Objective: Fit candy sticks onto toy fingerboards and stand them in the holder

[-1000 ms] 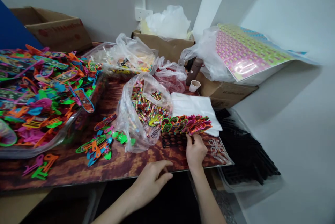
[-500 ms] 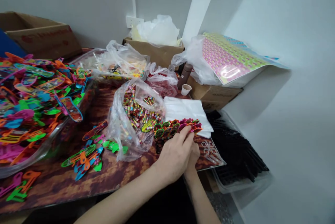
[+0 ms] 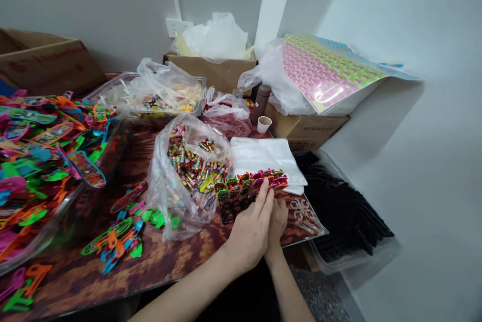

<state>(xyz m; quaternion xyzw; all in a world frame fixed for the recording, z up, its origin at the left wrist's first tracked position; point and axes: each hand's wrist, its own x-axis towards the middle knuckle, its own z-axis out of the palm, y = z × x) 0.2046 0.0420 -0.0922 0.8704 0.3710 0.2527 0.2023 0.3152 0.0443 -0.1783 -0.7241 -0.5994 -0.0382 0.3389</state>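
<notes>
Two rows of small toy skateboards (image 3: 246, 187), in green, orange and pink, stand on edge in a black tray with round holes (image 3: 234, 207). My left hand (image 3: 251, 229) reaches over the tray's right part. Its index and middle fingers are stretched out, tips against the pink and orange skateboards. Close behind it, my right hand (image 3: 277, 219) is at the right end of the rows with fingers curled. The left hand partly covers it, so what it holds, if anything, is hidden.
A plastic bag of small patterned tubes (image 3: 196, 161) stands left of the tray. Clear bags (image 3: 263, 156) lie behind it. Loose colourful plastic pieces (image 3: 120, 241) and a heaped tub (image 3: 56, 231) are at left. A paper cup (image 3: 263, 123) stands behind; a bin of black trays (image 3: 342, 216) sits at right.
The view has shifted, so most table items appear farther left. My left index and middle fingers are straighter against the skateboards. More of the black tray shows.
</notes>
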